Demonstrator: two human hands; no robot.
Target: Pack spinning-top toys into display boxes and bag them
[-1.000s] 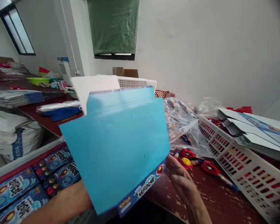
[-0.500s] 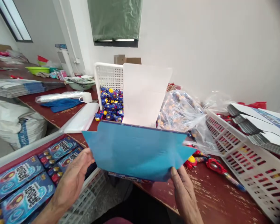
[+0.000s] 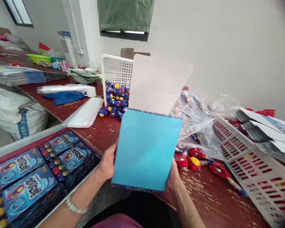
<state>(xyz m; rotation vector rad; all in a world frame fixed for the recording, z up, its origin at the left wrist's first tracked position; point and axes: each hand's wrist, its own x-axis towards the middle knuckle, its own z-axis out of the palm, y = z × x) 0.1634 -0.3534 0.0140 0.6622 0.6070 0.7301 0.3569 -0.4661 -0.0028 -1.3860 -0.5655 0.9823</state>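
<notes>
A cardboard box with a plain blue face (image 3: 147, 150) is held upright in front of me, its tall white flap (image 3: 156, 84) standing up behind the blue part. My left hand (image 3: 108, 162) presses on the box's left side, with its fingertips hidden behind the edge. On the right side, my right hand (image 3: 173, 177) grips the lower edge, its fingers mostly covered by the box. Red toys (image 3: 194, 163) with colourful handles lie on the table just right of the box.
A crate of printed boxes (image 3: 29, 190) is at the lower left. White baskets hold blue toys (image 3: 117, 98) behind and red ones (image 3: 258, 167) at right. Flat cartons (image 3: 270, 133), a clear bag (image 3: 192, 114), a white cup (image 3: 89, 91) and plastic sleeves (image 3: 86, 114) surround the work area.
The blue side flaps that spread outward are folded in, so the blue part is narrower. My left hand has moved right onto the box, and my right hand has shifted to its side.
</notes>
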